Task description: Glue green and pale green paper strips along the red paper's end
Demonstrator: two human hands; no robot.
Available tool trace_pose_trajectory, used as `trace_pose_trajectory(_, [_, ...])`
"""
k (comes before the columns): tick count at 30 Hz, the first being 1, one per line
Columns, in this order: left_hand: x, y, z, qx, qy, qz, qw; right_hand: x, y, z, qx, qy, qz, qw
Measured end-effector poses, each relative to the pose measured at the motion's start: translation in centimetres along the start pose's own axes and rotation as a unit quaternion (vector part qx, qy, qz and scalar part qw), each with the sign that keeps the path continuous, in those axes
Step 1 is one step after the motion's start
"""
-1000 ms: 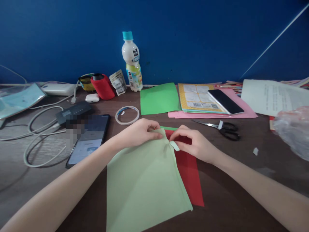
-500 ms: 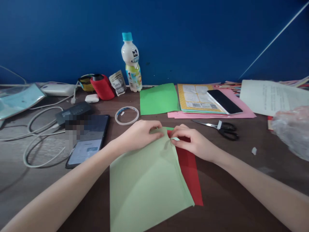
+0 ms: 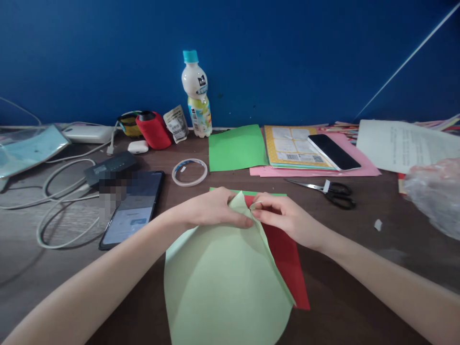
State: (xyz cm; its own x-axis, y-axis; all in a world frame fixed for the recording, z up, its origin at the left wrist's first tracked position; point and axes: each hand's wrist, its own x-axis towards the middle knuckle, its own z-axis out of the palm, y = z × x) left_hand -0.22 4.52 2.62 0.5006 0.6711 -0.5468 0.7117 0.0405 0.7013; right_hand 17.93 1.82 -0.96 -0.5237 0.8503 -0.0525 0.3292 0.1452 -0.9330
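Observation:
A pale green sheet of paper [image 3: 223, 282] bows upward in front of me, its right edge showing a narrow fold. My left hand [image 3: 219, 208] grips its top, the thumb lying across the front and the fingers behind. At the upper right edge my right hand [image 3: 283, 215] is closed in a pinch on the sheet's edge. A small pale flap stands between those fingertips; whether it is tape or paper I cannot tell. Beneath lies red paper [image 3: 287, 254], with a strip of green paper [image 3: 273, 194] showing along its top.
A tape roll [image 3: 189, 172] and a phone [image 3: 138, 206] with cables lie left. Black-handled scissors [image 3: 339, 194] lie right, near a paper scrap [image 3: 378, 224] and a clear plastic bag [image 3: 436, 199]. Behind are a bottle [image 3: 197, 96], green paper [image 3: 237, 148] and a second phone [image 3: 334, 152].
The pale green sheet has gone from nearly flat to bowed, its lower edge now curved. My left thumb has slid right and down across it, and more red and green paper shows behind.

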Motion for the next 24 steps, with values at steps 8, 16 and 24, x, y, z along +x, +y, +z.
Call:
trace_pose_trajectory(8, [0.17, -0.28, 0.09, -0.04, 0.0, 0.007, 0.999, -0.2, 0.2, 0.36, 0.054, 0.01, 0.025, 0.998])
trace_pose_trajectory(16, [0.36, -0.52, 0.15, -0.046, -0.004, 0.018, 0.999, -0.22, 0.12, 0.48, 0.04, 0.027, 0.029, 0.998])
trace_pose_trajectory(24, [0.33, -0.4, 0.2, -0.066, -0.004, 0.021, 0.998, -0.11, 0.18, 0.47, 0.042, 0.025, 0.044, 0.998])
